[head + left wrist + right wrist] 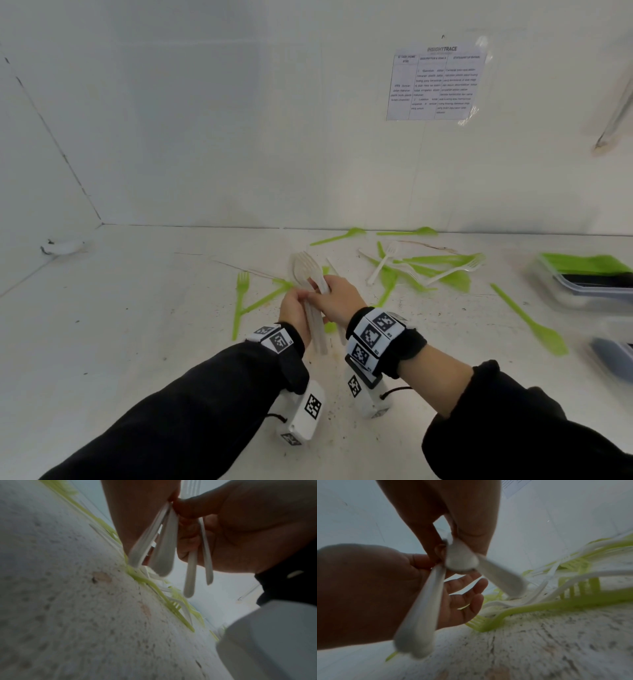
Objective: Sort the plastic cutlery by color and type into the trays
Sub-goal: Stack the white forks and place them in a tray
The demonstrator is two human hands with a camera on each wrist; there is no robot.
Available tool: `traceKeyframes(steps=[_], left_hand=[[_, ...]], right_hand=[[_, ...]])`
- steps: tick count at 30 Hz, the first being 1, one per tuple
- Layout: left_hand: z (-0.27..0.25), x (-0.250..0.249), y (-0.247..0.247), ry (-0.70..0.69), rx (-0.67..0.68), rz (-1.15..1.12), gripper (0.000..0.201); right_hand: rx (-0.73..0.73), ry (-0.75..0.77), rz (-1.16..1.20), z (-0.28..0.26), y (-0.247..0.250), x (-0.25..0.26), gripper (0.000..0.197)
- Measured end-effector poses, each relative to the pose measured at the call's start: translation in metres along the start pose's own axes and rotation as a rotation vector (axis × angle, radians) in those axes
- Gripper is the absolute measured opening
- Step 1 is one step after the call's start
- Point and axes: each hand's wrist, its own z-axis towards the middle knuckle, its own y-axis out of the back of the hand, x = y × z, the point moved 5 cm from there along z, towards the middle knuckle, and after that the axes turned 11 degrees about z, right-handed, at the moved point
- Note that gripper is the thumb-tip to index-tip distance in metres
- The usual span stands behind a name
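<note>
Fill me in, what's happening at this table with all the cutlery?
A person is sorting. Both the left hand and right hand grip a bundle of white plastic cutlery, a spoon and fork among it, above the white table. Loose green plastic forks and spoons and some white forks lie scattered. A clear plastic tray holding green pieces sits at far right.

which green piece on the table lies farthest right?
The green knife, alone and diagonal near the trays, right of the mixed pile.
</note>
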Motion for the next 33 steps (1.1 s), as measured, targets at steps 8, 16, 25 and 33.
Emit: traceKeyframes(steps=[8, 16, 25, 33], left_hand=[[0.003, 0.001, -0.009, -0.181, -0.083, 0.114, 0.032], [0.010, 0.006, -0.005, -0.197, -0.073, 0.126, 0.029], [0.012, 0.015, 0.001, -0.094, -0.110, 0.153, 0.045], [0.013, 0.014, -0.004, -0.101, -0.050, 0.095, 0.030]], right_hand=[[-0.052, -0.047, -0.010, 0.004, -0.002, -0.001, 0.007], [-0.053, -0.116, 0.260, 0.002, 0.002, -0.009, 0.020], [-0.231, -0.039, 0.159, 0.001, 0.017, -0.024, 0.020], [-0.158, -0.010, 0.038, -0.001, 0.009, -0.023, 0.029]])
